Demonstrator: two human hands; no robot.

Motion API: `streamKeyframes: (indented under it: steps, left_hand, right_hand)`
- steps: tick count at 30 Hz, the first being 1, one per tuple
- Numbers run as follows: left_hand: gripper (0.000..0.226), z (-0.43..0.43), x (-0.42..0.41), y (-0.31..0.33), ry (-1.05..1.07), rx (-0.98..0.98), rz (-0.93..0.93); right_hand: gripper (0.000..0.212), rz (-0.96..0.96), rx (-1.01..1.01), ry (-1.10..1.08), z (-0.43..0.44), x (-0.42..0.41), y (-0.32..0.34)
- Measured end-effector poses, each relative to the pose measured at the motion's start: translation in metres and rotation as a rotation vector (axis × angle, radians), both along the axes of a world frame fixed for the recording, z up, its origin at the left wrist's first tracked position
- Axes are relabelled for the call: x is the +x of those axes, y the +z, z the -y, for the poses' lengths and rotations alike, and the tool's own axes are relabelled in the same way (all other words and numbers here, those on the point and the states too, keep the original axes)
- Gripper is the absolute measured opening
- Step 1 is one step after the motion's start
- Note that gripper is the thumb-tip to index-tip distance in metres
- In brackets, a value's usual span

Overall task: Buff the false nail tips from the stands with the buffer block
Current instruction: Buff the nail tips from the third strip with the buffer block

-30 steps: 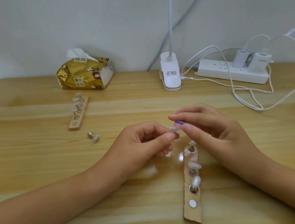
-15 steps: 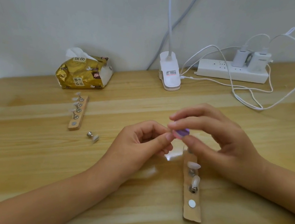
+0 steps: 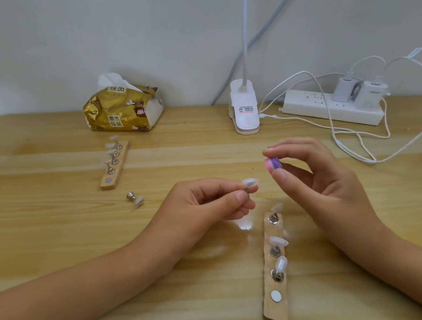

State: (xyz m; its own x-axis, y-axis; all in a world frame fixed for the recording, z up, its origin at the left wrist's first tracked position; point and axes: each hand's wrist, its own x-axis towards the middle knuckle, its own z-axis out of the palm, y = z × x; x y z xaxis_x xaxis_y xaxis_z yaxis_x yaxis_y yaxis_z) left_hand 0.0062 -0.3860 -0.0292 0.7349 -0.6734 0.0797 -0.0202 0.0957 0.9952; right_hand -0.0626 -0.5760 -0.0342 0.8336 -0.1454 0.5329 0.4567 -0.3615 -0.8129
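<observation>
I see a pale wooden bench [image 3: 34, 216] against the wall. On it sit a gold tissue pack [image 3: 123, 109], a clip lamp [image 3: 243, 113], a power strip [image 3: 332, 107] with trailing white cables [image 3: 356, 142], a left nail stand [image 3: 114, 165], a right nail stand [image 3: 274, 271], and, near the left one, a loose nail peg [image 3: 135, 199] on its side.

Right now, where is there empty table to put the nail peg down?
Bare wood lies between the tissue pack and the lamp clip, and at front between the left forearm and the near stand. Crowded: around the far stand with its loose peg, and the cables back right.
</observation>
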Motion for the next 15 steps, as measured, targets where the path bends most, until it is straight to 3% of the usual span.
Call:
streamKeyframes:
  steps: [6, 15]
  left_hand:
    - [0.015, 0.0021, 0.0017, 0.0002, 0.007, -0.031, -0.107]
    - [0.017, 0.0018, 0.0002, 0.0003, -0.023, -0.015, -0.049]
  right_hand:
    - [0.03, 0.046, -0.097, 0.011, -0.0036, -0.0013, -0.0007]
    - [0.023, 0.092, -0.237, 0.069, -0.005, -0.0011, -0.0006]
